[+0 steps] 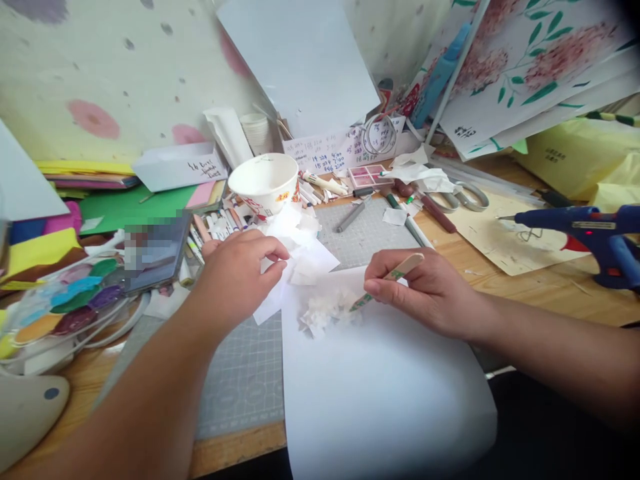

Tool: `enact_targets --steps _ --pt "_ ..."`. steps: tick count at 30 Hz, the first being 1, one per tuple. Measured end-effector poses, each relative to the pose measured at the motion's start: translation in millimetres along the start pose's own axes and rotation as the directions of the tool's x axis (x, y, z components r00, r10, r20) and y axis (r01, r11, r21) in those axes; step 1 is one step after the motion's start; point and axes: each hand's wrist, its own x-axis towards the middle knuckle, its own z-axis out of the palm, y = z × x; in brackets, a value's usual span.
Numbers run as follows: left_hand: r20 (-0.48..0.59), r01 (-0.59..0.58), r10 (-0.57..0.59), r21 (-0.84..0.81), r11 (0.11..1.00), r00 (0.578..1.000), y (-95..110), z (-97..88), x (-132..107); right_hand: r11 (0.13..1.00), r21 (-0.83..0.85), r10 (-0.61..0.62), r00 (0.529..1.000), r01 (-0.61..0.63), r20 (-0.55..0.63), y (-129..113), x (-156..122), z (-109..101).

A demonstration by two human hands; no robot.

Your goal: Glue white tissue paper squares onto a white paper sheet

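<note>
My right hand grips a flat wooden craft stick with green marks. The stick's lower end touches a small heap of torn white paper bits on a large white paper sheet. Left of the heap, my left hand hovers with thumb and forefinger drawn together in a pinch. Whether anything small is between those fingertips cannot be made out. Just beyond it lie crumpled white paper scraps, brightly lit.
A white paper bowl stands behind the scraps. At right are a blue glue gun and scissors. A phone-like dark slab and paint palette lie left. The grey cutting mat extends under the sheet.
</note>
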Motion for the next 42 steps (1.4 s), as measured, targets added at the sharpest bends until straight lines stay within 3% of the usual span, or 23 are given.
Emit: enact_targets --steps 3,6,8,15,20,27,30,32,35,38,42 --pt "0.068 -0.008 0.006 0.039 0.999 0.998 -4 1.2 0 1.000 0.008 0.003 1.000 -0.003 0.000 1 -2 -1" --pt "0.163 -0.095 0.092 0.011 0.995 0.982 -3 5.5 -2 1.000 0.021 0.000 1.000 0.001 -0.017 2 -4 -1" --pt "0.170 -0.139 0.136 0.006 0.990 0.976 -2 9.5 -3 1.000 0.022 0.000 1.000 0.001 -0.023 2 -5 -2" --pt "0.068 -0.240 0.234 0.090 0.967 0.970 -1 26.0 6 0.999 0.013 0.050 0.999 -0.050 -0.013 3 -5 -2" --pt "0.045 -0.241 0.237 0.105 0.965 0.970 1 25.0 7 0.999 0.025 0.046 0.999 -0.045 -0.012 3 -6 -2" --pt "-0.065 -0.177 0.179 0.034 0.984 0.982 5 13.7 4 0.998 0.046 0.050 0.999 -0.049 -0.013 6 -7 -2" --pt "-0.116 -0.150 0.135 -0.122 0.981 0.984 10 6.7 -1 0.998 0.042 0.052 0.999 -0.052 -0.013 6 -7 -2" --pt "-0.068 -0.115 0.097 -0.354 0.928 0.993 14 3.0 -6 0.998 0.033 0.049 0.999 -0.049 -0.016 6 -7 -2" --pt "0.156 0.009 0.112 -0.618 0.786 0.981 23 2.6 -14 0.999 0.027 0.045 0.999 -0.044 -0.018 7 -8 -3" --pt "0.324 0.102 0.129 -0.610 0.786 0.937 31 8.7 -17 0.999 0.021 0.049 0.999 -0.048 -0.011 8 -8 -3" --pt "0.304 0.061 0.096 -0.467 0.882 0.948 39 17.9 -13 0.999 -0.008 0.047 0.999 -0.047 -0.013 9 -7 -4"
